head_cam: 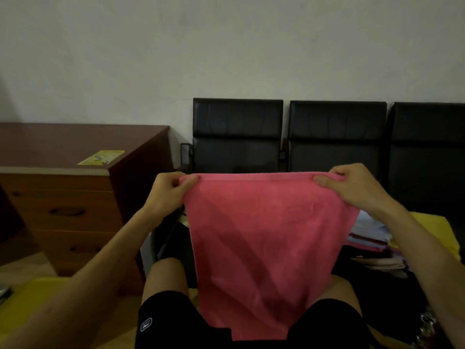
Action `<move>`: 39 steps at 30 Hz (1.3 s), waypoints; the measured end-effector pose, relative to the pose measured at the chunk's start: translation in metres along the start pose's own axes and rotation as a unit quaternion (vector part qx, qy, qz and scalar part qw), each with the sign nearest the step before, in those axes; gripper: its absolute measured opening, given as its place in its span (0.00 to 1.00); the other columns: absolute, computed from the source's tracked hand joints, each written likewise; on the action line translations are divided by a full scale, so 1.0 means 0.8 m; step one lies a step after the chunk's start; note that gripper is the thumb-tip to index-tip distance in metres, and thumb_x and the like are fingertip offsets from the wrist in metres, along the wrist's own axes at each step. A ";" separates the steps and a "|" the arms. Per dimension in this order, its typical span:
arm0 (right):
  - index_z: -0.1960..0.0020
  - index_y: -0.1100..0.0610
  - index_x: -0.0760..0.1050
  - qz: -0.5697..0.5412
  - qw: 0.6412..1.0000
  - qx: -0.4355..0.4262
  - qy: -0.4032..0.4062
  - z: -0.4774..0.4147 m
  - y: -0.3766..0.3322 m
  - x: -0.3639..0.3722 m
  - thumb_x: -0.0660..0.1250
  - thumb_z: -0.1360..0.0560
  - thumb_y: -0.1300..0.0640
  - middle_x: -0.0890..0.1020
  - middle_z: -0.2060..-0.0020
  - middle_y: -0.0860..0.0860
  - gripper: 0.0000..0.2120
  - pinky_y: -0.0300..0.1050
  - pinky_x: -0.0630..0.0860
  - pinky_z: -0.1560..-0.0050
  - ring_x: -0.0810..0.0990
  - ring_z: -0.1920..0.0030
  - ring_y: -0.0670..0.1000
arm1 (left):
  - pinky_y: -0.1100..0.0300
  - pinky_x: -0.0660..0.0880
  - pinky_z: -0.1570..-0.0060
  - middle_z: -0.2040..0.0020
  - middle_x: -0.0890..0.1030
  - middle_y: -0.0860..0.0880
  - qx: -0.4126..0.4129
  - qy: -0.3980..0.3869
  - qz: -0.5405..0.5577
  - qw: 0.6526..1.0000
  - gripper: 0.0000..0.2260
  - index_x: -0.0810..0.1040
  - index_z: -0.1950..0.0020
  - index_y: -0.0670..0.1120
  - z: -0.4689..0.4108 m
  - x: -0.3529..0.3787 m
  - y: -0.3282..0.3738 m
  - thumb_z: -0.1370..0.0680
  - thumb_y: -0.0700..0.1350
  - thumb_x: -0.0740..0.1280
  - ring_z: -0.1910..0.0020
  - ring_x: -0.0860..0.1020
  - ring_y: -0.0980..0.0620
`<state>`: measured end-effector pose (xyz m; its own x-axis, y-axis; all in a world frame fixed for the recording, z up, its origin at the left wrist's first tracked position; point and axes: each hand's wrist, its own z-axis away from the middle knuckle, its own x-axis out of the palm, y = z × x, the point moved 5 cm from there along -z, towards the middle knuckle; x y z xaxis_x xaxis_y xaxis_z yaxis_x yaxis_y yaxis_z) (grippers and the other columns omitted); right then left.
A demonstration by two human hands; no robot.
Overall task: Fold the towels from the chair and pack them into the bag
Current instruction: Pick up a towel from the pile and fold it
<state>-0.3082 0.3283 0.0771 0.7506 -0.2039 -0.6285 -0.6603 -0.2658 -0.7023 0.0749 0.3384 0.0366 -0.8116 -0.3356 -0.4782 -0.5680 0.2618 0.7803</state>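
Towel: a pink towel hangs spread out in front of a seated person, its top edge pulled taut and level between both hands, its lower end draping over the lap.
Left grip: the left grip pinches the towel's upper left corner, thumb in front and fingers curled behind the cloth.
Right grip: the right grip pinches the upper right corner in the same way, thumb lying flat along the front of the hem.
Lap: black shorts with a small white logo on the left leg show on either side of the hanging cloth.
Chairs: a row of three black padded chairs stands against a pale wall, directly behind the raised towel.
Stack: a pile of folded cloths in white, pink and dark red sits low at the right, just beyond the right forearm and partly hidden by it.
Yellow material: a yellow sheet lies next to that pile; what it is cannot be told.
Left side: a wooden drawer cabinet with a dark reddish top stands to the left of the chairs, with a yellow card lying flat near its front edge.
Lower left: another yellow patch shows under the left forearm.
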 end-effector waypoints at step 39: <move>0.63 0.56 0.84 -0.461 0.838 0.291 -0.011 0.206 0.000 0.193 0.70 0.23 0.54 0.84 0.63 0.58 0.12 0.53 0.80 0.53 0.82 0.60 0.57 | 0.58 0.79 0.64 0.61 0.80 0.41 -0.177 0.029 0.347 0.920 0.20 0.74 0.61 0.32 0.193 0.129 -0.012 0.20 0.49 0.67 0.63 0.79 0.46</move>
<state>-0.1959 0.4521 -0.0752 0.9517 -0.1456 0.2704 0.2964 0.2051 -0.9328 -0.0245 0.4411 -0.0823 -0.9479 -0.2481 0.1997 0.1734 0.1237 0.9770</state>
